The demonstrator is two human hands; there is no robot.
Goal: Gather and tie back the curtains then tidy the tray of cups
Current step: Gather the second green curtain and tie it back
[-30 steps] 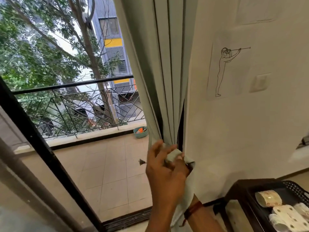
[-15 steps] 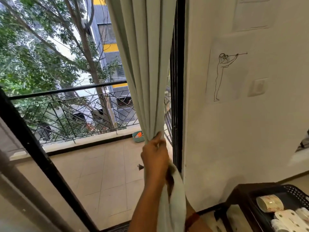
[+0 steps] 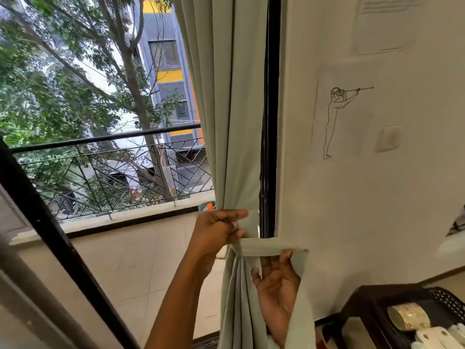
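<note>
Bare left forearm (image 3: 181,293); bare right grip (image 3: 276,290)

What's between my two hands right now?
A flat fabric strip, pinched by the left hand and lying over the right hand, crosses the gathered curtain, as the head view shows.

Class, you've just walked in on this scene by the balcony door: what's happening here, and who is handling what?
A person is tying back the pale green curtain. The left hand grips the gathered curtain. A fabric band runs from that grip across to the right hand and lies over its raised fingers. No knot shows yet. The tray of cups sits at lower right, with no hand near it.
</note>
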